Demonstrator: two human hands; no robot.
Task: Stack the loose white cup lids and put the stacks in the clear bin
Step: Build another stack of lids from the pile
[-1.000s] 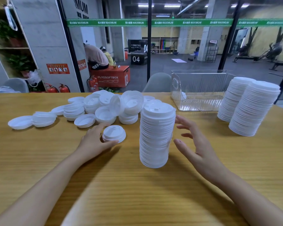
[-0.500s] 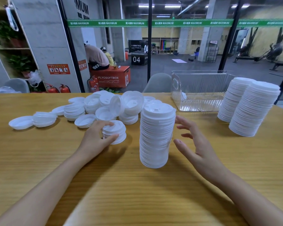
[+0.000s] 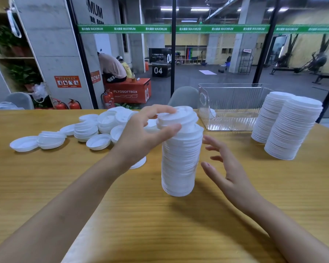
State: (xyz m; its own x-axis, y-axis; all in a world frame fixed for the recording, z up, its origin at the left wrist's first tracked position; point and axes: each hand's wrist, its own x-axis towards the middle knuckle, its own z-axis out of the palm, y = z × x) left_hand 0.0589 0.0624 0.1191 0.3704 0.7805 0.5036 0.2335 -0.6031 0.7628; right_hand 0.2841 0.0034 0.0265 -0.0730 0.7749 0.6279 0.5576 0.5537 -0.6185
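Left hand (image 3: 141, 137) pinching lids (image 3: 177, 117) atop tall stack (image 3: 180, 162), thumb and fingers curled round rim; right hand (image 3: 230, 173) beside stack, fingers spread, apart; bin (image 3: 232, 107) behind

– Where are the loose lids (image 3: 98, 142)?
– Scattered far left, white, some upturned, some in low piles
– And the stacks?
– A tall stack (image 3: 179, 164) stands upright mid-table, with a small bunch of lids (image 3: 177, 116) askew at its top. Two leaning stacks (image 3: 292, 130) stand at the right, just beside the clear bin (image 3: 234, 103), which is ribbed and upright
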